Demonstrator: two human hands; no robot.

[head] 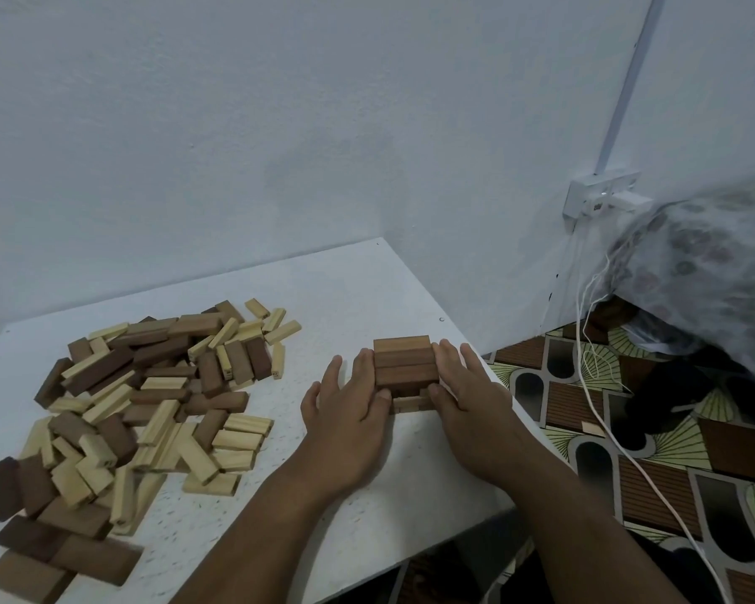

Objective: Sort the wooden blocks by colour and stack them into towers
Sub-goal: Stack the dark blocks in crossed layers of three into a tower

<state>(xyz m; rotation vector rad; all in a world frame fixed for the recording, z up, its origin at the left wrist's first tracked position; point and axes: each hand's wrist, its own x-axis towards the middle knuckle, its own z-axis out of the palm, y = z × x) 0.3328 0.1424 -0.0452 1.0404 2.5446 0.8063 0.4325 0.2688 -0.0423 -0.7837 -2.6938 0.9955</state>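
Your left hand [353,411] and right hand [463,398] flank a short brown block tower [405,364] near the table's right edge, at about 1 o'clock from the table's middle. Both hands lie with fingers straight and relaxed, pressed flat against the tower's sides: left fingers touch its left face, right fingers its right face. Neither hand curls round anything. The tower's top layer shows three dark brown blocks side by side; a lower layer peeks out at the front, running crosswise.

The mixed block pile [140,403] sprawls over the left half of the white table [367,516], at 9 o'clock from the tower and well apart from it. Pale and dark brown blocks lie jumbled there, with several large dark ones at the pile's near-left end.

Off the table at 3 o'clock, a white cable [654,486] trails over the patterned floor [715,494] from a wall socket [602,194].
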